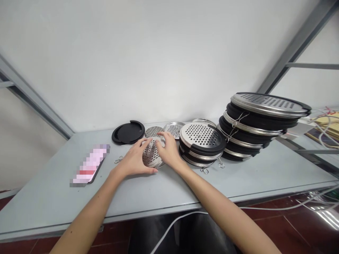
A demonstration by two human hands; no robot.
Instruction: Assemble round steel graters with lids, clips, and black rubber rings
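while the metal grater [151, 155] lies between your spread left hand [134, 158] and bent right hand [170, 151], firm grip unclear, judge it light, stiff, probably slick; take its rim, clear of the holes.

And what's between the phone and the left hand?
In the head view, a small metal wire loop lies between the phone and left hand.
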